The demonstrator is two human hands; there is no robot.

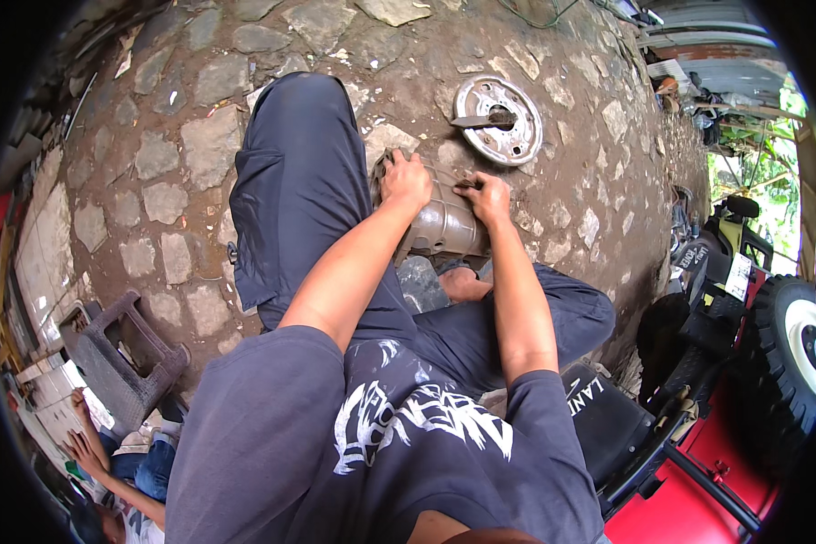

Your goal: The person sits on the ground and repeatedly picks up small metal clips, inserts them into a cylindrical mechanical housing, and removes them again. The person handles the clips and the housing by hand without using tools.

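Observation:
A grey-brown ribbed metal casing lies on the ground between my legs. My left hand is closed over its far left edge, fingers curled out of sight on the far side. At its far right side, my right hand has thumb and fingers pinched together against the casing; a small dark piece seems to be between them, too small to name. Beyond the right hand lies a round metal disc with holes, and a flat metal bar rests across it.
Stones set in dirt make uneven ground. A dark plastic stool lies at left, near another person's hands. At right stand a red vehicle, a black tyre and a black seat-like panel.

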